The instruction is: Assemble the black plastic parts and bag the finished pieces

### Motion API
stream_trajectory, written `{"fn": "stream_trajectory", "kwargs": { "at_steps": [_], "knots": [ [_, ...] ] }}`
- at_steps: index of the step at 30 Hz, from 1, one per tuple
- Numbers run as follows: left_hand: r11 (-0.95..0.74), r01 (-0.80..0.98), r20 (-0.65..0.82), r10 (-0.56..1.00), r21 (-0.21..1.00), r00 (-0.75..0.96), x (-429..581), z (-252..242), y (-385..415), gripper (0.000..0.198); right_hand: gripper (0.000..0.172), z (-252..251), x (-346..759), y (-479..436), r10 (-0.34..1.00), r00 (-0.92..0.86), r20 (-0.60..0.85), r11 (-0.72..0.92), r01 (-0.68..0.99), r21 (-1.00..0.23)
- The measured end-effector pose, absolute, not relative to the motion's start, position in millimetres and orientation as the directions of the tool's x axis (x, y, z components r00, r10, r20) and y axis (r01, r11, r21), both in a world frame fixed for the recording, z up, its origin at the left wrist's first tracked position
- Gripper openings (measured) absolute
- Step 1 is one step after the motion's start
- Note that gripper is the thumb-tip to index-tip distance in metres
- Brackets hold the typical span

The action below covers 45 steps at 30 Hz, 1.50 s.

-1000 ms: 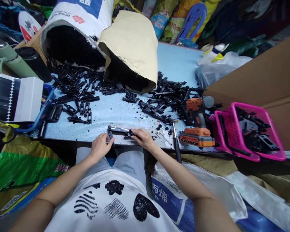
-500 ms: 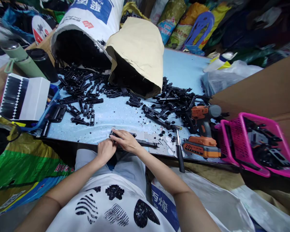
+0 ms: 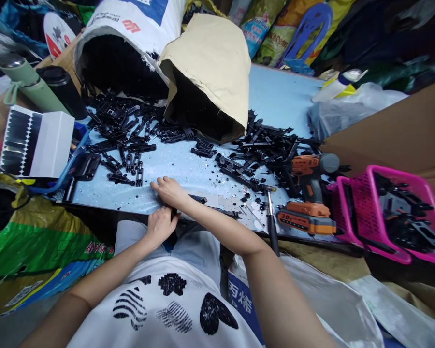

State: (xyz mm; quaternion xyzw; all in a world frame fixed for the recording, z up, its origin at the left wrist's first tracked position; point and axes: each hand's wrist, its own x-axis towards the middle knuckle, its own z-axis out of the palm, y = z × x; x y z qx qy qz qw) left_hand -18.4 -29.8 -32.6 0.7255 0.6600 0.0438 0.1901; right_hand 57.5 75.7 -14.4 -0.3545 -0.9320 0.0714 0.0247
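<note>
My left hand (image 3: 161,224) is at the front edge of the light blue table (image 3: 275,96), fingers curled around the end of a long black plastic part (image 3: 203,199). That part runs right along the edge under my right forearm. My right hand (image 3: 170,191) reaches across to the left, just above the left hand. Its fingers are stretched out, tips down on the table, with nothing in them. A few loose black parts (image 3: 128,169) lie a short way beyond its fingertips. More black parts are piled at the left (image 3: 119,121) and the right (image 3: 264,145).
Two open sacks, white (image 3: 130,29) and tan (image 3: 213,63), lie at the back spilling parts. An orange cordless drill (image 3: 308,193) and a hammer (image 3: 271,222) lie at the right, beside a pink basket (image 3: 351,212). A white box (image 3: 47,145) and two bottles (image 3: 29,87) stand at the left.
My right hand has left the right end of the long part and crossed to the left, past the left hand. The left hand has drawn back to the table's edge.
</note>
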Motion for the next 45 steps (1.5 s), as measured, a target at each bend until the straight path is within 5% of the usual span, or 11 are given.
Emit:
{"fn": "stream_trajectory", "kwargs": {
  "at_steps": [5, 9, 13, 21, 29, 37, 45],
  "knots": [
    [-0.072, 0.941, -0.187, 0.972, 0.332, 0.14, -19, -33, -30, 0.032, 0.014, -18, 62, 95, 0.794, -0.604, 0.06, 0.561, 0.693, -0.453],
    [-0.078, 0.939, -0.176, 0.974, 0.334, 0.144, -21, -33, -31, 0.034, 0.022, -22, 100, 85, 0.929, -0.297, 0.223, 0.35, 0.499, -0.793],
    [-0.083, 0.939, -0.178, 0.973, 0.333, 0.148, -21, -33, -31, 0.034, 0.023, -35, 108, 65, 0.94, -0.202, 0.273, 0.329, 0.338, -0.882],
    [-0.075, 0.943, -0.189, 0.972, 0.325, 0.142, -19, -30, -31, 0.033, 0.022, -50, 96, 54, 0.916, -0.129, 0.379, 0.4, 0.336, -0.852],
    [-0.058, 0.938, -0.181, 0.975, 0.341, 0.126, -16, -38, -29, 0.036, 0.031, -45, 121, 39, 0.801, -0.503, 0.324, 0.562, 0.447, -0.696],
    [-0.092, 0.937, -0.117, 0.983, 0.337, 0.139, -4, -53, -20, 0.031, 0.041, -49, 135, 31, 0.802, -0.536, 0.262, 0.538, 0.462, -0.705],
    [-0.169, 0.939, -0.082, 0.976, 0.298, 0.201, -16, -52, -15, 0.026, 0.044, -54, 129, 24, 0.802, -0.522, 0.289, 0.592, 0.634, -0.498]
  ]
}}
